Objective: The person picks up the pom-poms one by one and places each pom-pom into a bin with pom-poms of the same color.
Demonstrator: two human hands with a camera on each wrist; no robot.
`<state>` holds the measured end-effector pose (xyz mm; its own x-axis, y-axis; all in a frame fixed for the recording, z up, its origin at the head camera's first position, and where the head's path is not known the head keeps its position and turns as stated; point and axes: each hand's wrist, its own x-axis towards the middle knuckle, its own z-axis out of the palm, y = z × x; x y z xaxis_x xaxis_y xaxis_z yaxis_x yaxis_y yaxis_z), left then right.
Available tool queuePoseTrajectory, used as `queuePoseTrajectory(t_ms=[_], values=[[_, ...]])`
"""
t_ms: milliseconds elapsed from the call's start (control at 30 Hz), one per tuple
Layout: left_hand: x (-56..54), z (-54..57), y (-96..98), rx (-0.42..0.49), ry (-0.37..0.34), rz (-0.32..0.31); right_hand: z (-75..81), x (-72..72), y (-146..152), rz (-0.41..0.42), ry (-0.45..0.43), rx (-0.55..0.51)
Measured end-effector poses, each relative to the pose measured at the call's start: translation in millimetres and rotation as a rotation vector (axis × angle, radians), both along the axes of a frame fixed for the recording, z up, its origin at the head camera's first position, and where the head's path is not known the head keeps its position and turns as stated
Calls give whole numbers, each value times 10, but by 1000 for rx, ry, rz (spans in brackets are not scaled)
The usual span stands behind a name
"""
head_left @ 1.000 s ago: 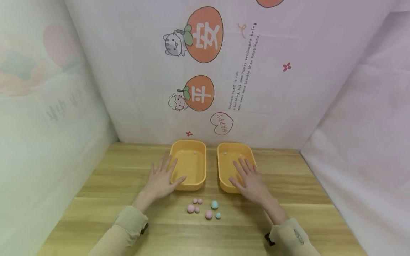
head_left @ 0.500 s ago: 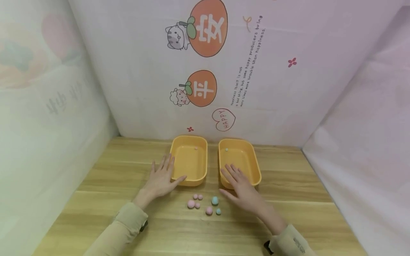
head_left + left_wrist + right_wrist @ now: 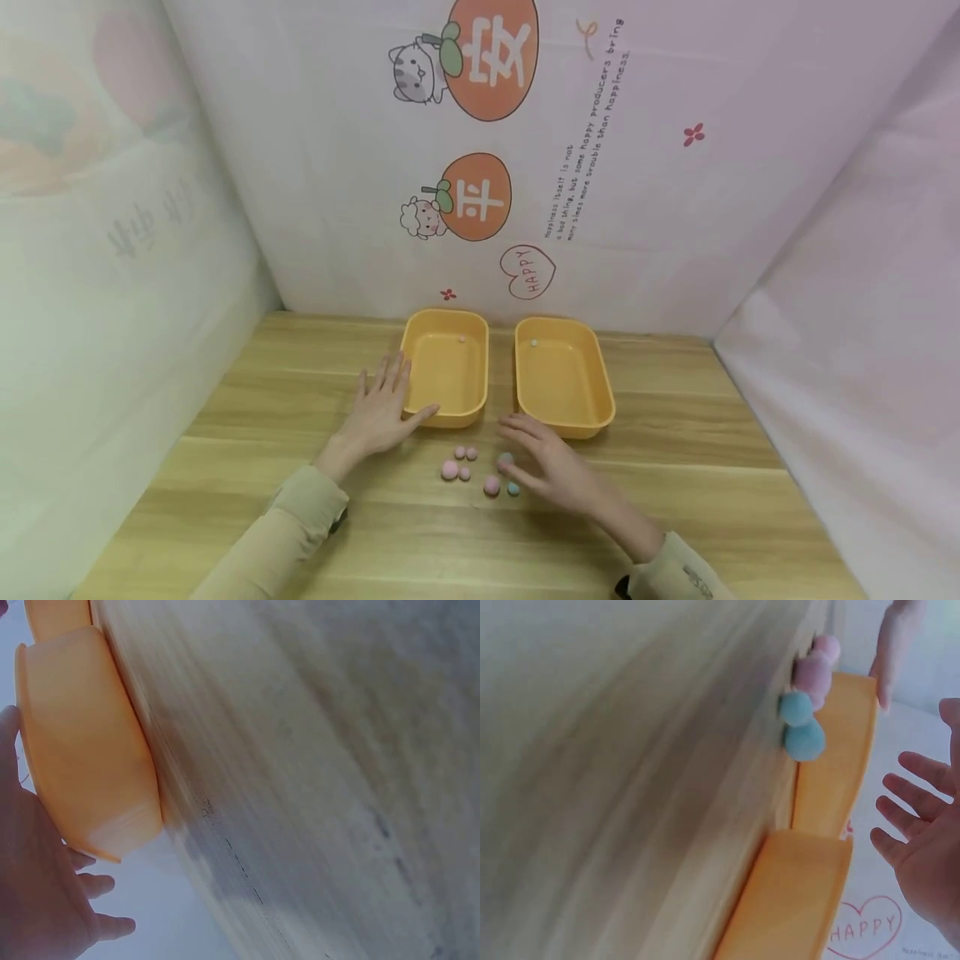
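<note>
My left hand (image 3: 378, 414) rests at the near left edge of the left yellow tray (image 3: 426, 420), fingers spread along its rim and thumb over the front. Over the larger blue ball (image 3: 506, 459) hovers my right hand (image 3: 558, 468), its fingers loosely extended and holding nothing. A smaller blue ball (image 3: 513, 489) lies just below that thumb. Beside them is a pink ball (image 3: 491, 485), and farther left a cluster with a larger pink ball (image 3: 449, 470) and several small ones. The right wrist view shows the right hand (image 3: 930, 832) raised above the table, apart from the blue balls (image 3: 805, 740).
The right yellow tray (image 3: 603, 367) stands beside the left one near the back wall. A tiny pale ball (image 3: 534, 343) lies in it, and a tiny pink ball (image 3: 462, 339) in the left tray. Printed cloth (image 3: 337, 208) encloses the wooden table (image 3: 405, 542).
My right hand has moved left and toward me, from over the right tray to above the blue balls. My left hand stays at the left tray. The head view has tilted slightly down.
</note>
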<state>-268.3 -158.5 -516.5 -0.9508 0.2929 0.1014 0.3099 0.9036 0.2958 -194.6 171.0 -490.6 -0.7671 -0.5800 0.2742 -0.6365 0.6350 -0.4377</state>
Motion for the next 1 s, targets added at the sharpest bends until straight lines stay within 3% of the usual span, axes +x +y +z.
queuePoseTrajectory(t_ms=[167,400,467,667,733,900,1000], values=[[-15,4,-2,-7,7,-1,-78,6,-21,37,-4,-76],[-15,-1,-4,0,5,3,-324,-54,-38,146,90,-185],[-16,-3,-3,1,5,3,-368,-56,-64,147,64,-206],[-37,-37,-7,5,15,1,-726,-149,-89,140,63,-242],[-41,-47,-10,4,17,0,-727,-136,-108,132,41,-234],[-27,-35,-15,16,2,-6,-426,-13,-201,90,-57,-169],[-25,-25,-17,20,-5,-9,-401,-5,-220,70,-86,-149]])
